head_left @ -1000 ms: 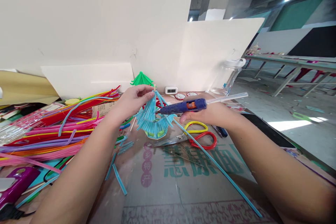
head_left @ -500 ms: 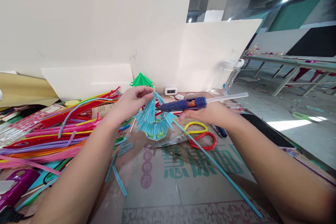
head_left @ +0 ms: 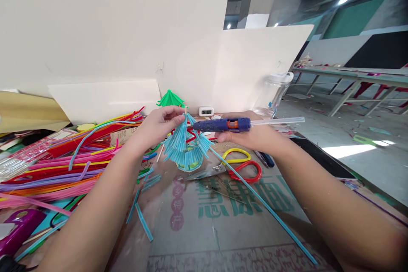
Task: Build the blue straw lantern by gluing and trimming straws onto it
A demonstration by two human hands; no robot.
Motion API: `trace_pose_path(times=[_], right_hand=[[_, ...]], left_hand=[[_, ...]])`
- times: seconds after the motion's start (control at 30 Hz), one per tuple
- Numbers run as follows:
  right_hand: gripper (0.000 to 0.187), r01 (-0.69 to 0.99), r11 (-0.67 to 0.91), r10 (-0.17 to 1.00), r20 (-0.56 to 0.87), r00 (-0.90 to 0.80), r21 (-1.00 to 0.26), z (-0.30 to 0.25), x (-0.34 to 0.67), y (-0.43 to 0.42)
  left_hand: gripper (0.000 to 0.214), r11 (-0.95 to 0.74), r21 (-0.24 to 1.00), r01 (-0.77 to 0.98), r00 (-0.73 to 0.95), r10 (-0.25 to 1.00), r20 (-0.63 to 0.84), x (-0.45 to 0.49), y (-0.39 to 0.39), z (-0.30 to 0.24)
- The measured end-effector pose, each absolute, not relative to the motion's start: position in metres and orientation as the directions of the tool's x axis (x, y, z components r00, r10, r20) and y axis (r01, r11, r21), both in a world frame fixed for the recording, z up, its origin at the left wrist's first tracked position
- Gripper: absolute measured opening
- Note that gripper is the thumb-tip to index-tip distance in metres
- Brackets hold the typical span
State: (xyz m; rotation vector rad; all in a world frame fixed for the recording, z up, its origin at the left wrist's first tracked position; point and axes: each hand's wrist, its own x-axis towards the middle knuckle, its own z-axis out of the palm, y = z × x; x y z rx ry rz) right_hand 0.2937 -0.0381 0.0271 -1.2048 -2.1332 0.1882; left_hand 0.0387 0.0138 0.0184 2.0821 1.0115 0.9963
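Note:
My left hand (head_left: 157, 125) pinches the top of a small umbrella-shaped model made of blue straw pieces (head_left: 185, 146), held just above the cardboard-covered table (head_left: 223, 225). My right hand (head_left: 255, 136) grips a blue hot glue gun (head_left: 223, 125) with a clear glue stick sticking out of its back to the right. The gun's nozzle points left at the upper part of the straw model, close beside my left fingertips. A long blue straw (head_left: 261, 204) runs from under the model toward the lower right.
A heap of coloured straws and pipe cleaners (head_left: 73, 157) fills the left. Red-and-yellow-handled scissors (head_left: 236, 168) lie under my right hand. A green paper umbrella (head_left: 170, 98), a small clock (head_left: 205, 111) and a clear jar (head_left: 270, 93) stand by white boards (head_left: 111, 42). Cut straw bits (head_left: 142, 216) lie in front.
The glue gun has risen slightly and levelled, its nozzle now near the model's top. My left hand keeps its hold on the model.

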Motion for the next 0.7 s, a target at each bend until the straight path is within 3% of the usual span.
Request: trace_pose_path(times=[0.47,0.7], right_hand=[[0.044,0.728,0.553,0.809,0.468,-0.355,-0.405,0.0273,0.2925,-0.0371],[0.044,0.698,0.558,0.808,0.487,-0.332,-0.45,0.0277,0.2891,-0.0394]], left_hand=[[0.051,-0.524,0.765,0.375,0.426,0.83,0.359,0.0383,0.0156,0.0179],[0.047,-0.541,0.753,0.375,0.429,0.821,0.376,0.0384,0.0135,0.0186]])
